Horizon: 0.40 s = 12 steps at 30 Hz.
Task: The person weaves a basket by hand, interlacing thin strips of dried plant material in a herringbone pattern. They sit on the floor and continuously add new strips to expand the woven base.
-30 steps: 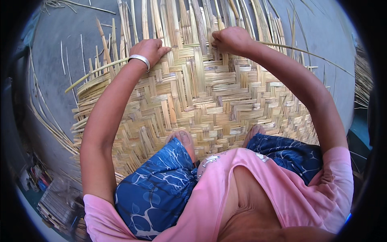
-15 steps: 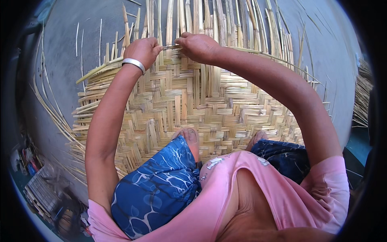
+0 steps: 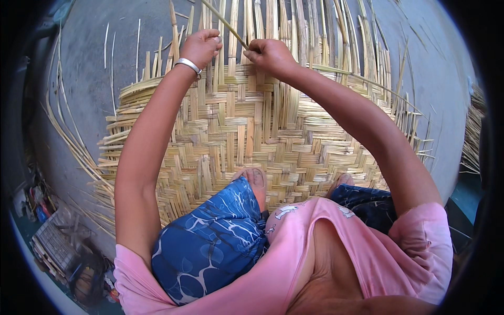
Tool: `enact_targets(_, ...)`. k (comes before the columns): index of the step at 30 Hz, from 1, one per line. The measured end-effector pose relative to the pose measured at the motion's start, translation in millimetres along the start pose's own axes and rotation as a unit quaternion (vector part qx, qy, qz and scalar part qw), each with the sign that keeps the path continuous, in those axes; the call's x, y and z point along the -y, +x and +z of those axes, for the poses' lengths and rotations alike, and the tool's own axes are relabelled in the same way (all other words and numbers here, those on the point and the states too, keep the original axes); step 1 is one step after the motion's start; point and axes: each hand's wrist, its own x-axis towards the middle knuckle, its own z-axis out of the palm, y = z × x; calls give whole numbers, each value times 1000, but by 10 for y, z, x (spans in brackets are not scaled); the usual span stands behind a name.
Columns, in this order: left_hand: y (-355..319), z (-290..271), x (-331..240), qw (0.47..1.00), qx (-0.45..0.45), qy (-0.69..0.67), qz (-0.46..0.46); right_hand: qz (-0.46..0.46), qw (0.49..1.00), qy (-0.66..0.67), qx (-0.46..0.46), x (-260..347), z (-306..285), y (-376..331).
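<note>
A woven mat of split reed strips (image 3: pixel 247 134) spreads over the ground under my feet, its loose lengthwise strips running out at the far side. My right hand (image 3: pixel 272 56) is closed at the far edge of the weaving, pinching a greenish reed strip (image 3: pixel 224 22) that slants up and to the far left. On the right, a thin strip (image 3: pixel 362 79) lies across the lengthwise ones. My left hand (image 3: pixel 201 49), with a silver bangle (image 3: pixel 188 64) at the wrist, hovers over the lengthwise strips with fingers curled. Whether anything is in them is hidden.
My sandalled feet (image 3: pixel 256 181) stand on the mat's near part. Long loose strips (image 3: pixel 68 123) lie along the left on the grey floor (image 3: pixel 84 68). A bundle of reeds (image 3: pixel 471 131) is at the right rim, a wire basket (image 3: pixel 55 241) with clutter at lower left.
The greenish strip's left part, which lay across the mat toward the left, has been lifted and swung to the far side. My left hand has come off it and moved farther away.
</note>
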Motion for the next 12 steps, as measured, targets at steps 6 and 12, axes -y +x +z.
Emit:
enact_targets(6,379,117,167,915,-37,395,71,16,998,51,32,-40,-69,-54)
enact_targets(12,447,260,-134,862,7,506,-38,23,992,125,10,-141,-46,-78)
